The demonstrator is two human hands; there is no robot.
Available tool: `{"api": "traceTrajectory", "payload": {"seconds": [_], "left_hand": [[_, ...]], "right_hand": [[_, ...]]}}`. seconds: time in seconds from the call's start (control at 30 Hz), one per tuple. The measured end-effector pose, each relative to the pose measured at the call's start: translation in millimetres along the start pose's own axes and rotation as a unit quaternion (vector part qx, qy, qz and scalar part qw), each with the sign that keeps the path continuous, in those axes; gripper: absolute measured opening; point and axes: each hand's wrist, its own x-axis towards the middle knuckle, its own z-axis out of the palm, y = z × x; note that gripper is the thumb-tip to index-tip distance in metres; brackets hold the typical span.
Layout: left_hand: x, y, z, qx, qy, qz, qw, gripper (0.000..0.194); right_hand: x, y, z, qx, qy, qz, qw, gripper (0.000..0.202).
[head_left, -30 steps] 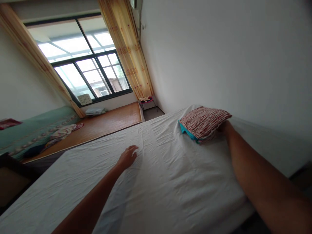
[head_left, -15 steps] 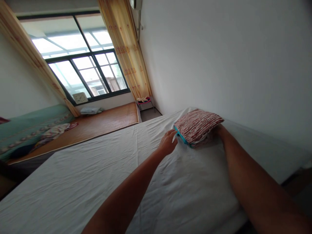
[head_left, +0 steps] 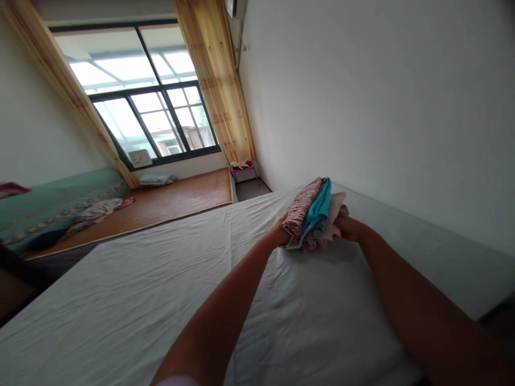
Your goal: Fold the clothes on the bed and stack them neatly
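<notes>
A stack of folded clothes (head_left: 316,212) is tipped up on its side on the white bed sheet (head_left: 169,279), near the wall. The red-and-white patterned garment (head_left: 302,206) faces left, a turquoise garment (head_left: 319,202) lies behind it, and pale pink and greyish cloth shows to the right. My left hand (head_left: 280,232) grips the left side, its fingers partly hidden by the patterned cloth. On the right side my right hand (head_left: 349,227) is closed on the pale cloth, its fingertips tucked out of sight.
Beyond the bed lies a brown mat platform (head_left: 193,190) with crumpled clothing (head_left: 102,210) and a folded pale cloth (head_left: 153,179). A clock (head_left: 140,158) leans at the window. A small stool (head_left: 243,167) holds some items in the corner. A white wall (head_left: 382,118) borders the bed's right side.
The stack has gone from lying flat, patterned side up, to tipped on its side, exposing the turquoise and pink layers. My left hand has closed on its left side.
</notes>
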Motion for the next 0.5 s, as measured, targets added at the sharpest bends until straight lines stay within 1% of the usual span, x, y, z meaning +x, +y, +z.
{"api": "traceTrajectory", "payload": {"seconds": [0.07,0.13,0.2,0.27,0.3,0.37,0.43,0.5], "left_hand": [[-11,11,-10.4,0.014,-0.021,0.040,0.999,0.057],[-28,27,-25.3,0.033,-0.028,0.089,0.995,0.057],[-51,45,-43.1,0.048,-0.010,0.107,0.993,0.051],[-79,62,-61.7,0.060,0.027,0.091,0.994,0.048],[-95,68,-70.9,0.070,0.045,0.081,0.993,0.047],[-128,76,-89.1,0.096,0.079,0.066,0.990,0.043],[-160,80,-107.3,0.117,0.110,0.048,0.986,0.037],[-190,82,-126.6,0.124,0.145,0.028,0.981,0.030]], "right_hand": [[-3,-1,7,0.001,-0.008,-0.033,0.999,0.027],[-7,-2,13,-0.010,-0.017,-0.053,0.998,0.027],[-12,-1,22,-0.026,-0.042,-0.064,0.997,0.031],[-17,2,39,-0.052,-0.081,-0.070,0.993,0.033],[-20,4,51,-0.070,-0.102,-0.075,0.989,0.034],[-26,7,81,-0.108,-0.134,-0.103,0.980,0.035],[-33,9,118,-0.140,-0.166,-0.141,0.966,0.033],[-40,7,159,-0.163,-0.218,-0.165,0.948,0.028]]}}
